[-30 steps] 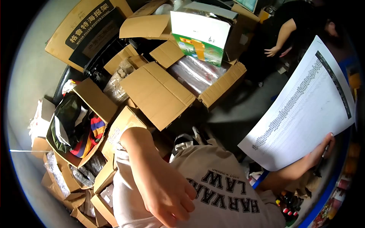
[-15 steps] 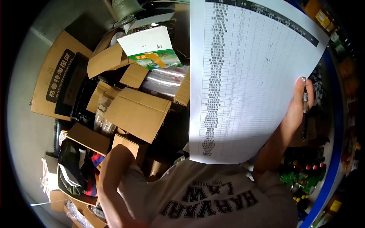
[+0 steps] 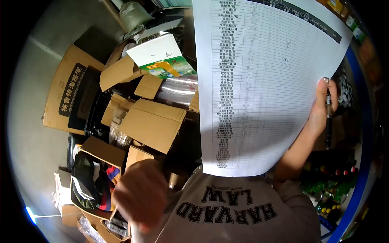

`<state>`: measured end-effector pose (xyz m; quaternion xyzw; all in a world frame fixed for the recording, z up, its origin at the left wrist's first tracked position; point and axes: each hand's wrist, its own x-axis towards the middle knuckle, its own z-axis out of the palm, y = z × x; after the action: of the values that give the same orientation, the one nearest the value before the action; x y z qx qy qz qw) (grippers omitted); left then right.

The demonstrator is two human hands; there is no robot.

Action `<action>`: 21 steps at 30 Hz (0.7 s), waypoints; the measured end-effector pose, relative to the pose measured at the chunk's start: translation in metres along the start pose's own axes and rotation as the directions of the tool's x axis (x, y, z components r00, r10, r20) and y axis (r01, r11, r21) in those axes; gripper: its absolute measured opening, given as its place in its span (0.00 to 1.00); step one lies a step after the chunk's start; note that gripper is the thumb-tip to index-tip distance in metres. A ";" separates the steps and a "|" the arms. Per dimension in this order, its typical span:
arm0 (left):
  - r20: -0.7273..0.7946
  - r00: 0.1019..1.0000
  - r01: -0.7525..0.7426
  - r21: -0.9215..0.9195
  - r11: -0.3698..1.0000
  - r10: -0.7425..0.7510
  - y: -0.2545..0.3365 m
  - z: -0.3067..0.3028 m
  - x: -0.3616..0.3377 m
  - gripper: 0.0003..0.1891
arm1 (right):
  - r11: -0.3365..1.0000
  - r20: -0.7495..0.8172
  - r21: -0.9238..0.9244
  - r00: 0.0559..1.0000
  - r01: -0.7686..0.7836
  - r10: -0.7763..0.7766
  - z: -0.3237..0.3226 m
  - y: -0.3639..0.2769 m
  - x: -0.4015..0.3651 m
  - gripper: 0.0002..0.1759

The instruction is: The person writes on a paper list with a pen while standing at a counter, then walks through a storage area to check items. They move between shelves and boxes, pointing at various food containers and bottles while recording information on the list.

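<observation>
My right hand (image 3: 324,103) grips the right edge of a large printed sheet of paper (image 3: 251,93), thumb on its front. A black pen (image 3: 328,125) is held in the same hand, pointing down beside the wrist. The sheet carries a long table of printed rows under a black header, with a few handwritten marks. My left hand (image 3: 142,194), smeared by motion, is in front of my shirt, near an open cardboard box; its fingers cannot be made out.
Open cardboard boxes (image 3: 154,124) are piled on the left, one with plastic-wrapped items (image 3: 176,90). A green-and-white carton (image 3: 162,56) lies on top. A large printed box (image 3: 73,89) leans by the wall. Bottles (image 3: 324,194) stand at right, inside a blue edge (image 3: 358,162).
My left hand has come into view at lower left, where only the bent arm showed before. The view has shifted slightly; my right hand still holds the paper and pen.
</observation>
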<state>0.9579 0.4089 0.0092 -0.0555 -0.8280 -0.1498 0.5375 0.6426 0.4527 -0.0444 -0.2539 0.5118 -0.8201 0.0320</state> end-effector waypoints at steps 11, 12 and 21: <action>0.104 0.629 0.770 -0.217 0.600 -0.770 -0.046 0.084 -0.040 0.13 | 0.993 -0.075 -0.114 0.997 0.020 -0.028 -0.016 -0.004 0.011 0.15; 0.111 0.606 0.780 -0.278 0.560 -0.788 -0.043 0.086 -0.041 0.14 | 0.990 -0.060 -0.135 0.997 0.042 -0.051 -0.018 -0.003 0.013 0.15; 0.289 0.496 0.847 -0.371 0.382 -0.819 -0.041 0.083 -0.038 0.16 | 0.991 -0.064 -0.127 0.997 0.030 -0.039 -0.011 0.002 0.010 0.15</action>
<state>0.8908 0.3979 -0.0648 0.2352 -0.6952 -0.5913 0.3342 0.6285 0.4577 -0.0464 -0.2369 0.5590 -0.7945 -0.0153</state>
